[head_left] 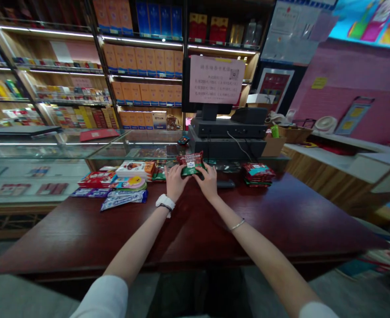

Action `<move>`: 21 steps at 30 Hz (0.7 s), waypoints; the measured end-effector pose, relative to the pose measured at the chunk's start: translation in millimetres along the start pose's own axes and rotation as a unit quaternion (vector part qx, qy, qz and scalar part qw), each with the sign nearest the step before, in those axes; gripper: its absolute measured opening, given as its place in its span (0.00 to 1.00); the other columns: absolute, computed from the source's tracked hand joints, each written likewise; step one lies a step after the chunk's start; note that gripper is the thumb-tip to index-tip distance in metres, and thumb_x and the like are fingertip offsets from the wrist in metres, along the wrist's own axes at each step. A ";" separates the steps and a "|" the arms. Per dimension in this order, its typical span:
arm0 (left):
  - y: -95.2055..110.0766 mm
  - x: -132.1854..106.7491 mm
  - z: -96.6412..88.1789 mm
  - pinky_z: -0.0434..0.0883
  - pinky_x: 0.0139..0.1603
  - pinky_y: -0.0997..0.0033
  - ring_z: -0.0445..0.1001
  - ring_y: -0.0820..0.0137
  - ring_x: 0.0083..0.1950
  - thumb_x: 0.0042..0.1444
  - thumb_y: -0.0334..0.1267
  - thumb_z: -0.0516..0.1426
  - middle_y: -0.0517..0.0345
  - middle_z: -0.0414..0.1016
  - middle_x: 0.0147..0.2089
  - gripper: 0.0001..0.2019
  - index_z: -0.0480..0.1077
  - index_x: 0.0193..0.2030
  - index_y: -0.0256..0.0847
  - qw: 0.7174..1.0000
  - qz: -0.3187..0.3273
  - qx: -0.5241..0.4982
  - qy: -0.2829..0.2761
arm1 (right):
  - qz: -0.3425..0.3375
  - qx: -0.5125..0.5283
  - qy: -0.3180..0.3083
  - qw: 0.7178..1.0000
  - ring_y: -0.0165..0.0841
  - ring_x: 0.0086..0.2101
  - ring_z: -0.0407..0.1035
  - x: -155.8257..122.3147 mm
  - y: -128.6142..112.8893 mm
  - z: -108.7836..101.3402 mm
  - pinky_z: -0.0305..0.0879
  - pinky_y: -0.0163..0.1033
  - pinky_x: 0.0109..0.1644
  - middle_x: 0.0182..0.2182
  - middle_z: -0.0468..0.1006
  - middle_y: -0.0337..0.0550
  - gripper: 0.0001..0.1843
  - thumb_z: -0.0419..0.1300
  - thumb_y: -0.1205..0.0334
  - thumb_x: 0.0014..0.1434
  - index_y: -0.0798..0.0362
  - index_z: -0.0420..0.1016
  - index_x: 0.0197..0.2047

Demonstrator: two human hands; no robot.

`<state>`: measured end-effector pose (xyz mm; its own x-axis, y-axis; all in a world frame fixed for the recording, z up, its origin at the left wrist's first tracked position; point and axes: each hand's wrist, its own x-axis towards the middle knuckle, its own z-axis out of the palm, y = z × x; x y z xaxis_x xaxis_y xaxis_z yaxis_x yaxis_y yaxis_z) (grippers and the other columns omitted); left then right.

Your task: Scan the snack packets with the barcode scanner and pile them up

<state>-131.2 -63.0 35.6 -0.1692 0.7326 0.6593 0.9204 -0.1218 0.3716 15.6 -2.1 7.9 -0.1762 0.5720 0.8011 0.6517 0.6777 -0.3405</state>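
Observation:
Between my two hands is a red and green snack packet (190,162), held just above the dark wooden table (195,234). My left hand (175,182) grips its left side and my right hand (208,180) its right side. Just left of my left hand lies another green and red packet (159,171), partly hidden. Beyond it sit a white and orange box (136,169), red packets (97,179) and blue-purple wrapped bars (124,199). A stack of red and green packets (258,173) stands to the right of my right hand.
A register monitor with a paper notice (216,79) stands on a black cash drawer (230,148) behind the table. Glass display counters (36,172) run along the left and back. Shelves of boxed goods (145,59) fill the wall.

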 end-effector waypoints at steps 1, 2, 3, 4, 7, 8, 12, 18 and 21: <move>-6.0 -0.4 -3.8 0.42 0.75 0.49 0.68 0.61 0.63 0.60 0.42 0.58 0.53 0.75 0.57 0.17 0.69 0.55 0.47 1.000 -0.003 0.004 0.002 | -0.004 0.004 -0.007 1.000 0.42 0.59 0.63 0.6 -5.5 4.1 0.48 0.58 0.68 0.56 0.72 0.50 0.15 0.57 0.56 0.64 0.47 0.77 0.51; -12.0 -0.9 -7.1 0.42 0.75 0.49 0.68 0.61 0.63 0.59 0.42 0.59 0.53 0.75 0.57 0.17 0.69 0.55 0.47 1.000 -0.006 0.008 0.005 | -0.007 0.008 -0.012 1.000 0.43 0.60 0.62 1.1 -10.6 8.2 0.48 0.58 0.68 0.56 0.72 0.51 0.15 0.57 0.56 0.64 0.47 0.76 0.52; -18.1 -1.3 -9.8 0.42 0.75 0.49 0.68 0.61 0.62 0.59 0.42 0.59 0.54 0.75 0.57 0.17 0.69 0.55 0.47 1.000 -0.008 0.013 0.009 | -0.010 0.010 -0.014 1.000 0.43 0.59 0.62 1.3 -15.2 12.4 0.48 0.58 0.68 0.56 0.72 0.51 0.15 0.57 0.57 0.64 0.47 0.76 0.52; -24.2 -1.9 -11.8 0.42 0.75 0.49 0.69 0.61 0.62 0.59 0.42 0.59 0.54 0.75 0.56 0.16 0.70 0.54 0.47 1.000 -0.009 0.017 0.014 | -0.013 0.011 -0.015 1.000 0.43 0.59 0.62 1.1 -19.3 16.7 0.49 0.58 0.68 0.55 0.72 0.51 0.15 0.57 0.57 0.64 0.47 0.76 0.52; -42.3 -4.4 -13.8 0.42 0.75 0.50 0.69 0.60 0.61 0.58 0.42 0.60 0.54 0.76 0.55 0.16 0.71 0.53 0.48 0.999 -0.007 0.022 0.031 | -0.019 0.015 -0.007 1.000 0.43 0.58 0.63 -1.8 -28.1 30.4 0.50 0.58 0.68 0.55 0.71 0.51 0.14 0.57 0.60 0.63 0.47 0.76 0.51; -47.8 -5.5 -13.1 0.43 0.74 0.49 0.69 0.60 0.61 0.57 0.42 0.61 0.54 0.76 0.55 0.17 0.71 0.53 0.48 0.999 -0.007 0.020 0.036 | -0.020 0.020 -0.004 1.000 0.43 0.58 0.63 -3.6 -29.8 35.1 0.50 0.58 0.68 0.54 0.71 0.51 0.14 0.57 0.60 0.63 0.47 0.76 0.51; -64.5 -11.2 -7.2 0.46 0.73 0.44 0.71 0.58 0.59 0.55 0.39 0.63 0.52 0.77 0.54 0.16 0.73 0.51 0.46 0.998 0.001 0.003 0.058 | -0.014 0.062 0.008 0.998 0.43 0.57 0.64 -13.6 -31.1 50.4 0.55 0.58 0.65 0.53 0.71 0.51 0.13 0.57 0.62 0.62 0.49 0.76 0.50; -72.7 -17.3 -0.7 0.48 0.72 0.43 0.73 0.57 0.56 0.53 0.39 0.65 0.49 0.78 0.51 0.16 0.74 0.49 0.44 0.996 0.031 -0.007 0.089 | -0.004 0.125 -0.015 0.992 0.44 0.58 0.63 -27.5 -27.8 52.8 0.61 0.55 0.63 0.56 0.68 0.52 0.17 0.59 0.62 0.60 0.49 0.74 0.53; -73.9 -18.0 1.0 0.49 0.72 0.43 0.73 0.58 0.57 0.53 0.39 0.65 0.48 0.77 0.52 0.16 0.74 0.50 0.44 0.995 0.036 -0.008 0.089 | -0.010 0.117 -0.012 0.993 0.44 0.59 0.61 -29.8 -27.1 51.4 0.60 0.56 0.65 0.59 0.65 0.52 0.20 0.56 0.66 0.60 0.49 0.73 0.55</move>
<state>-195.8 -66.5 -4.4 -0.1643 0.5910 0.7898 0.9267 -0.1819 0.3289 -34.8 -13.8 -32.1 -0.2074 0.5665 0.7975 0.4599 0.7760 -0.4316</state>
